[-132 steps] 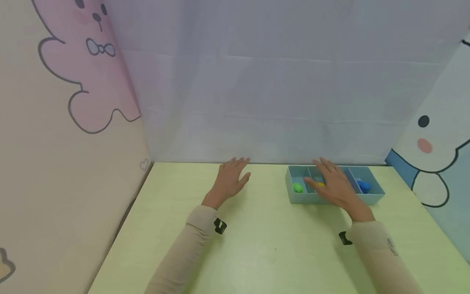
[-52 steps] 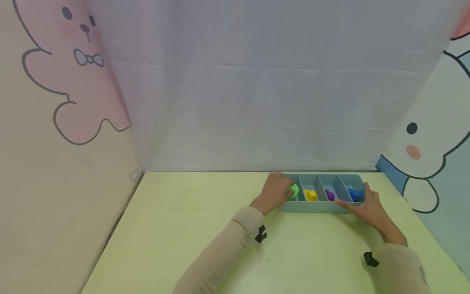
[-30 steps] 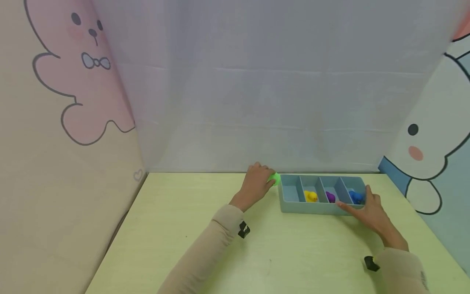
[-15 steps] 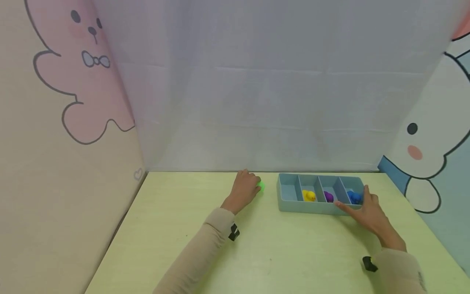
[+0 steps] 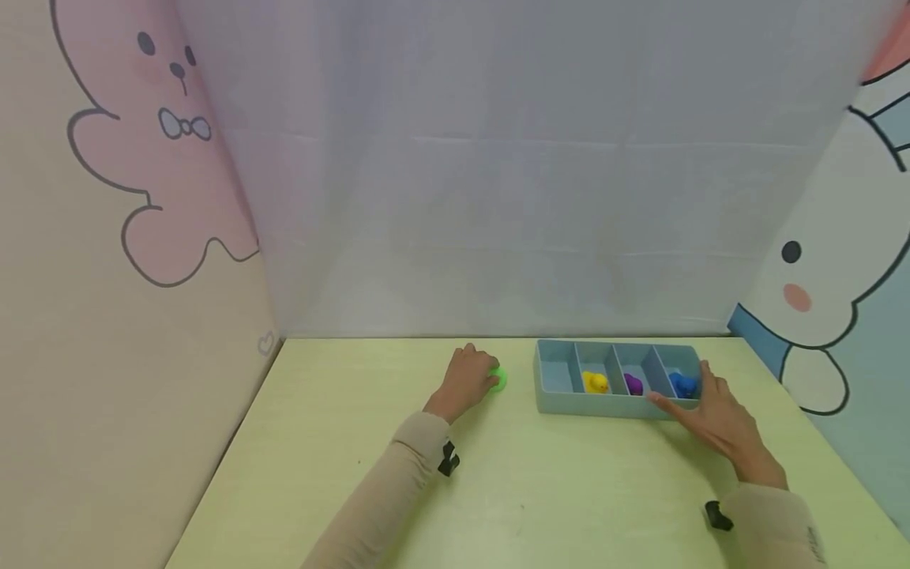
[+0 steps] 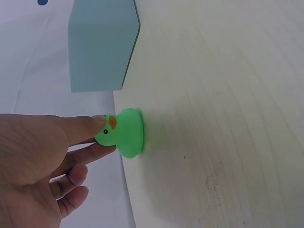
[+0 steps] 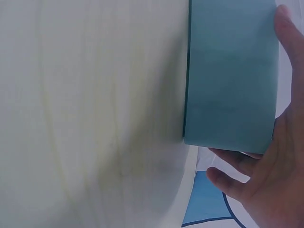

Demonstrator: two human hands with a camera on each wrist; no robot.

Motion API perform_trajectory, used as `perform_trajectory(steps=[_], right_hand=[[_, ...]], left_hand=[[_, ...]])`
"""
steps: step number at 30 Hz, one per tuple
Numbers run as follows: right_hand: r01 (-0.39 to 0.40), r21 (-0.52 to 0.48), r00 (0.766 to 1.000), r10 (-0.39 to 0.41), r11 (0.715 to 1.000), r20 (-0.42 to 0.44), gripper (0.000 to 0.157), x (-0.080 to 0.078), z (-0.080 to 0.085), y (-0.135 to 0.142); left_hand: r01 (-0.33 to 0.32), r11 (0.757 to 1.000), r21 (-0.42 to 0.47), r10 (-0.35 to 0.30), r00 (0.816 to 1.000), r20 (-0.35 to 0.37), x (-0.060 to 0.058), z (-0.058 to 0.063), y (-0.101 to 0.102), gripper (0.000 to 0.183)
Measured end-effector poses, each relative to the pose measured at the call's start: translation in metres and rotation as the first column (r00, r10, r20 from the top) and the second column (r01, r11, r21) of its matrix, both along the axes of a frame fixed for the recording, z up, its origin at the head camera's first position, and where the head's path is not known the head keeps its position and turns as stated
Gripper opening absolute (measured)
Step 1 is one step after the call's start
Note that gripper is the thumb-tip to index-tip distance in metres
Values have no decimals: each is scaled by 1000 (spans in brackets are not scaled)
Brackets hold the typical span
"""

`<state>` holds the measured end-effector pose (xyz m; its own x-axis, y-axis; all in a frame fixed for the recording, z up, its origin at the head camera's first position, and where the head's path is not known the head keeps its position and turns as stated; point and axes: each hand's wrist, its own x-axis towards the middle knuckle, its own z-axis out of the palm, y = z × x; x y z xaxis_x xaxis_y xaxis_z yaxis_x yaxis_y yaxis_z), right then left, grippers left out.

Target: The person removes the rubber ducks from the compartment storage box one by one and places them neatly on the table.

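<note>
In the left wrist view, a green rubber duck (image 6: 129,133) stands with its base on the table, left of the box. My left hand (image 5: 464,382) pinches its head between thumb and fingers. A blue-grey divided box (image 5: 593,404) stands at the back right. Its leftmost compartment holds nothing; the others hold a yellow duck (image 5: 596,382), a purple toy (image 5: 633,385) and a blue toy (image 5: 684,386), both partly hidden. My right hand (image 5: 728,423) grips the box's right end, thumb at the front rim and fingers round the end.
The pale yellow table (image 5: 526,490) ends at a whitish cloth backdrop (image 5: 455,182). Walls with cartoon animals stand at the left (image 5: 142,356) and right (image 5: 817,237). A small black device (image 5: 449,458) sits at the left wrist, and another (image 5: 718,515) at the right.
My left hand took the green duck out of the leftmost compartment, carried it left and lowered it to the table. My right hand moved to the box's right end and has stayed there.
</note>
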<state>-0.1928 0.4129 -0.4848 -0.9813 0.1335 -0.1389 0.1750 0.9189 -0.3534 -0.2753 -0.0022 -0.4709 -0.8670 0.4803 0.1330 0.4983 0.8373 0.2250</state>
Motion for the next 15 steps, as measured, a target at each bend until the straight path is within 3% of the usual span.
perform_trajectory(steps=[8, 15], right_hand=[[-6, -122, 1000, 2, 992, -29, 124, -4, -2, 5], [29, -194, 999, -31, 981, -10, 127, -4, -1, 6]], left_hand=[[-3, 1000, 22, 3, 1000, -2, -4, -4, 0, 24], [29, 1000, 4, -28, 995, -98, -10, -2, 9, 25]])
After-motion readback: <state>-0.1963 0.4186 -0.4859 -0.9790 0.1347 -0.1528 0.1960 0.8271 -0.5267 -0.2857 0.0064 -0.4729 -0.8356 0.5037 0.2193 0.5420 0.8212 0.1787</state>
